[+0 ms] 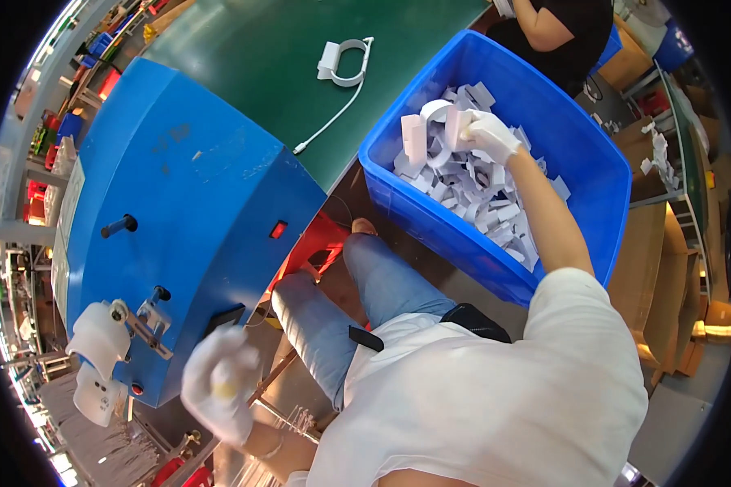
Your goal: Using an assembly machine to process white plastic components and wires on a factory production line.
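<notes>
My right hand (487, 136), in a white glove, reaches into a large blue plastic bin (581, 154). Its fingers are closed on a white looped strip (439, 114) with flat tabs at its ends. Below it lies a heap of white strips and folded pieces (495, 215). My left hand (222, 385), also gloved, hovers by the lower corner of a blue machine (195, 178). Motion smears its fingers, so whether it holds anything does not show. A white cable (333, 122) with a looped band and flat tab lies on the green table.
The green table (260, 49) stretches beyond the machine. A metal fixture with white curved parts (101, 341) juts from the machine's left side. A co-worker in black (544, 40) is at the far right. Cardboard (658, 276) stands right of the bin; a red stool (321, 243) is near my legs.
</notes>
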Demonstrator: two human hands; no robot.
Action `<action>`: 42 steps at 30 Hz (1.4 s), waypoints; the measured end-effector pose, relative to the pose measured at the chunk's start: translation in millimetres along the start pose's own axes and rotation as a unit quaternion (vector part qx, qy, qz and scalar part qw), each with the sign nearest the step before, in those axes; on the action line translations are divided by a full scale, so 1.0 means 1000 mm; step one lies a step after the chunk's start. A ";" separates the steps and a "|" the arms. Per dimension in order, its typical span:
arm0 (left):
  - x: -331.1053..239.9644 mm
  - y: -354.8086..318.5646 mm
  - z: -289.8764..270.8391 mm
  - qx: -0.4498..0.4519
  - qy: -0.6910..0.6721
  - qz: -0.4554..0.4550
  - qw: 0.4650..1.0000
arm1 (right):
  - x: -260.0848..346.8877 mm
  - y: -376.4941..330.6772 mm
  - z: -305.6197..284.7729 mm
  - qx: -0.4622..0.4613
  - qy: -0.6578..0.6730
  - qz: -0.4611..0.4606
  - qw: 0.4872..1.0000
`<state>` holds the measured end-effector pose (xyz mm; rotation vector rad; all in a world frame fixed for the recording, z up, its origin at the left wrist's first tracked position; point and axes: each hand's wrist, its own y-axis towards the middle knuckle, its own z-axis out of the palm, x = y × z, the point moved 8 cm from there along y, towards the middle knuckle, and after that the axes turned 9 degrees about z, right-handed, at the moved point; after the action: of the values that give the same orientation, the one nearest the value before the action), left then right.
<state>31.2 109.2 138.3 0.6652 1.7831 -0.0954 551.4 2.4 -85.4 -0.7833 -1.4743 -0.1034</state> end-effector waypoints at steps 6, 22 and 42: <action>-0.034 0.052 0.105 0.141 0.107 0.283 0.943 | 0.069 -0.096 0.161 0.302 0.163 0.026 0.939; -0.109 -0.012 -0.134 -0.346 0.287 0.217 0.866 | 0.209 -0.220 0.364 0.430 -0.107 -0.082 0.893; -0.067 0.005 -0.192 -0.372 0.068 0.129 0.917 | 0.314 -0.239 0.436 0.344 -0.054 -0.382 0.856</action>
<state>-120.1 162.9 262.9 0.3403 1.6693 0.7930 103.4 175.2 254.3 0.4113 -1.6981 -0.1179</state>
